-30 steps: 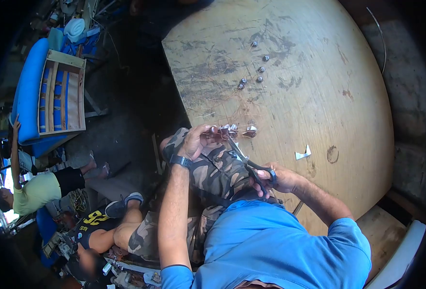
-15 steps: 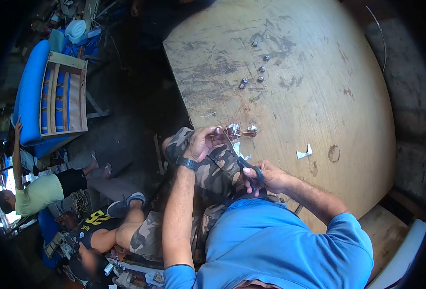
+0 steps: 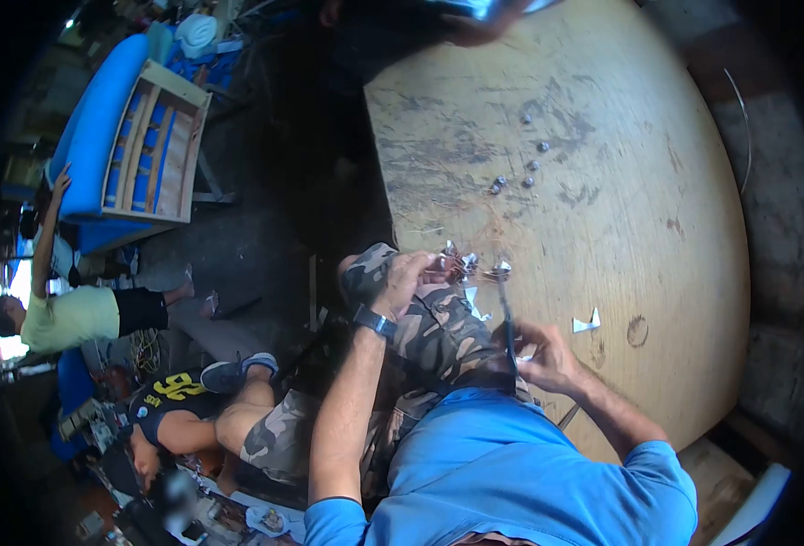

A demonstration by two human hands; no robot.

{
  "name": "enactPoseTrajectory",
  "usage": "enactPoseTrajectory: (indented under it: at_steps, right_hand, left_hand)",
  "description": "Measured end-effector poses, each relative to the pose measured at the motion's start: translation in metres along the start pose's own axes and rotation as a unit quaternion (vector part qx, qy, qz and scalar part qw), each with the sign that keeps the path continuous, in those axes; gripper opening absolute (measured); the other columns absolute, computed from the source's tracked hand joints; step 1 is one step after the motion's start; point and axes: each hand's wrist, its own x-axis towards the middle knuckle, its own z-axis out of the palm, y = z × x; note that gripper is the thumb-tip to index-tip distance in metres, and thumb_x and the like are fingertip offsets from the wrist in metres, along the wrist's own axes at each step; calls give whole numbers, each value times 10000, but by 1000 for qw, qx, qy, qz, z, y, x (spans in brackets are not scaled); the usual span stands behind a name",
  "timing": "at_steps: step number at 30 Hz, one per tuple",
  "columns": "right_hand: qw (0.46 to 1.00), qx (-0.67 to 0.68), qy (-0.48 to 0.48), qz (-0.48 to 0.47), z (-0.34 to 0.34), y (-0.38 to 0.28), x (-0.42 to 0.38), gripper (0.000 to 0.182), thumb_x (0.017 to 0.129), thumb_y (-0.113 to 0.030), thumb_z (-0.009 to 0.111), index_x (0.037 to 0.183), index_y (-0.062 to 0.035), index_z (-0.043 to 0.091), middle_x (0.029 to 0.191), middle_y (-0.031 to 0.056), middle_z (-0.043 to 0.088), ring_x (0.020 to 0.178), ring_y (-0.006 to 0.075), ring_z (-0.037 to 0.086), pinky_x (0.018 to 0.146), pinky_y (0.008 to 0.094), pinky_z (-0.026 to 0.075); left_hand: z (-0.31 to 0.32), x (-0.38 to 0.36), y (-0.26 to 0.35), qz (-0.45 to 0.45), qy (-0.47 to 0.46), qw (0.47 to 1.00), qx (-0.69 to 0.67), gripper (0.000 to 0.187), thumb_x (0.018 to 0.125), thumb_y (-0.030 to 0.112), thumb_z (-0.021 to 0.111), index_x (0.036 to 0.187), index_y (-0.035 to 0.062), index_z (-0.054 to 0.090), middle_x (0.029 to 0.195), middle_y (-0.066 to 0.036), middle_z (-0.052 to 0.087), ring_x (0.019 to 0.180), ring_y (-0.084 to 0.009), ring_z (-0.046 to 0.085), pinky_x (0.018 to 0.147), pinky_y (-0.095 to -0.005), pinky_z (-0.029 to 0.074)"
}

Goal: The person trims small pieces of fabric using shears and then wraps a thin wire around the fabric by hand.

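Observation:
Scissors with dark handles [image 3: 510, 338] are in my right hand [image 3: 547, 358], the blades pointing away from me over the table edge. My left hand [image 3: 407, 280] is closed, its fingertips at a small tangle of reddish-brown strands [image 3: 465, 266] mixed with white scraps; what they pinch is too small to make out. Beside that tangle lies a small dark piece with a white scrap [image 3: 502, 268]. A white strip [image 3: 475, 302] hangs near the table edge by my camouflage-covered knee. Farther up the table sit several small dark round pieces [image 3: 533, 166].
Under these pieces is a worn wooden table [image 3: 620, 227] with a white paper scrap [image 3: 586, 320]. A person in dark clothes leans at its far edge. To the left stand a blue upholstered frame [image 3: 151, 150] and a person in a yellow shirt [image 3: 79, 317]; another person sits low beside me.
My right hand has moved right, swinging the scissors more upright. My left hand has shifted to the tangle. The view has turned, and a person's arm now shows at the far table edge.

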Motion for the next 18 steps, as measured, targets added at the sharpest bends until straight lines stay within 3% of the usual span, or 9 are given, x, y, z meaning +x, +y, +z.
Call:
enactPoseTrajectory:
  at_steps: [2,3,6,10,11,12,14,15,18]
  right_hand:
    - [960,-172,122,-185,1,-2,29,386,791,-106,877,1104,-2,676,915,132,689,830,299,681,746,388,566]
    - [942,-204,160,-215,8,-13,45,440,724,-26,860,1118,-6,665,953,176,672,813,342,658,738,382,560]
    - [916,-207,146,-311,28,-46,80,406,727,0,842,1087,1,653,938,167,670,799,320,663,712,379,550]
    - [917,-196,125,-324,26,-66,79,274,757,19,817,967,-9,642,853,128,663,730,264,671,667,342,541]
    - [914,-200,133,-328,26,-77,76,262,760,13,821,934,-10,626,832,113,659,722,240,672,670,328,543]
    - [909,-206,132,-338,20,-80,74,264,757,17,823,947,-7,642,841,106,675,720,225,668,666,320,540]
    - [898,-258,129,-331,13,-107,60,307,810,86,780,1081,-2,669,951,118,757,861,196,753,768,320,588]
    - [910,-218,125,-329,13,-120,52,293,825,91,760,1075,-3,642,1006,118,758,895,191,750,797,322,589]
    - [937,-152,121,-292,10,-132,40,285,806,57,790,1058,-11,675,1017,101,757,900,169,738,786,312,568]
  left_hand:
    - [15,-16,3,-8,21,999,-37,299,1049,222,550,1039,-20,726,979,-104,736,912,-178,710,861,-329,582]
    - [20,-25,7,31,18,999,-29,291,1048,217,551,1029,-11,731,963,-89,736,890,-163,705,846,-316,576]
    - [23,-42,2,114,-3,993,41,268,1044,203,559,999,17,746,932,-40,732,871,-114,682,824,-281,556]
    - [49,-66,28,160,-23,985,-63,323,1081,292,546,1094,25,728,974,-11,726,890,-76,669,822,-258,548]
    - [49,-65,29,136,-68,984,-91,369,1090,344,538,1133,23,715,1003,-6,721,897,-64,654,823,-246,535]
    - [55,-65,34,139,-78,983,-86,378,1089,371,535,1036,35,701,950,-4,701,871,-70,632,789,-248,516]
    - [59,-63,33,197,21,980,33,377,1081,376,551,923,51,654,866,-3,653,831,-90,614,755,-262,500]
    - [61,-70,42,255,146,938,185,378,1073,378,566,898,44,599,787,0,603,781,-114,612,738,-274,495]
    - [73,-93,62,471,160,848,181,345,1075,307,550,1237,4,585,1113,-118,610,1062,-201,599,897,-362,514]
